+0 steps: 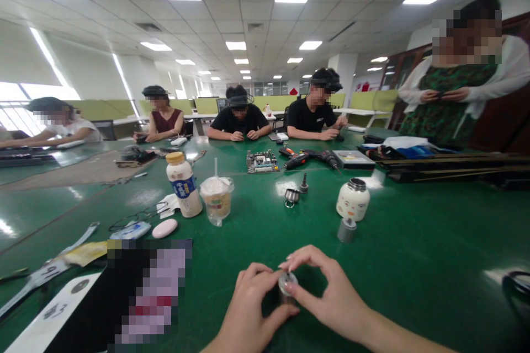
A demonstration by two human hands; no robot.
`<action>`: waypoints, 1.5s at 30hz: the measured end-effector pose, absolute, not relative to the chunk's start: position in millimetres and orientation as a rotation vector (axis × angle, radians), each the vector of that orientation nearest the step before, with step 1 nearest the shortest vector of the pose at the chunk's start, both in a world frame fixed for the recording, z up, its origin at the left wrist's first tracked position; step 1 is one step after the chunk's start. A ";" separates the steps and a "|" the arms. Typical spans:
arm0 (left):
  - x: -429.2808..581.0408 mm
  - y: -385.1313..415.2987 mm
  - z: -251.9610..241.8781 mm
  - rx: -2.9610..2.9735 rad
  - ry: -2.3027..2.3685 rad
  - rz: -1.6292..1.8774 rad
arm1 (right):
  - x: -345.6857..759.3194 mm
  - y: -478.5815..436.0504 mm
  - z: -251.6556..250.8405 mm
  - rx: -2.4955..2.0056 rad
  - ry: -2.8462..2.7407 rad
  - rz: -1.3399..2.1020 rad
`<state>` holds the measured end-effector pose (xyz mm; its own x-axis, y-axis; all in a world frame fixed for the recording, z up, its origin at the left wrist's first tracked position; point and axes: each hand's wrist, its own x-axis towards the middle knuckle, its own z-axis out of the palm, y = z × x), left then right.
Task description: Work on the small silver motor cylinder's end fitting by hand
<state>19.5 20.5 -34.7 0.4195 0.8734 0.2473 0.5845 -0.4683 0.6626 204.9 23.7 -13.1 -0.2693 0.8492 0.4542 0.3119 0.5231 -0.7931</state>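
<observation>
At the lower left of the frame a grey strap point(49, 271) lies on the green tabletop point(414, 265); inward from it come a pale pink oval object point(164, 228), a bottle point(184, 190) with a yellow cap, and a lidded plastic cup point(217, 198) with a straw. At bottom centre the left hand point(252, 303) is curled narrowly around the side of a small metal cylinder point(284, 287), its thumb at the near side, low down. Beyond it, mid-frame, sits a circuit board point(263, 161). The cylinder stands about upright between the hands, low in the middle of the frame; it looks rigid and probably light enough for fingertips, though its smooth metal may slip. The side wall seems the surest hold, with the rim for a lighter touch; what its hidden underside is like, I cannot tell. Above it in the frame is a shiny metal piece with a ring point(292, 195). The right hand point(331, 292) pinches the cylinder's top, thumb on the upper face, index fingertip by the far rim. Right of centre, a grey cylinder point(346, 230) stands just in front of a cream jar point(353, 198).
</observation>
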 end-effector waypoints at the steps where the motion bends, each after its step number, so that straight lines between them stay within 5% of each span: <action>1: 19.3 20.7 -35.9 2.200 1.235 0.803 | 203.7 23.0 -12.8 -0.951 -1.848 0.732; 19: 19.3 18.8 -31.1 2.186 1.268 0.752 | 233.9 65.7 -45.4 -1.172 -1.739 0.883; 45: 19.2 19.8 -31.9 2.219 1.227 0.789 | 202.6 23.9 -10.9 -0.889 -1.797 0.779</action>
<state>19.2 19.8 -31.9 0.4316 0.8662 0.2517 0.5885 -0.4819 0.6492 202.6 23.9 -10.9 -0.2841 0.8376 0.4665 0.2319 0.5322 -0.8143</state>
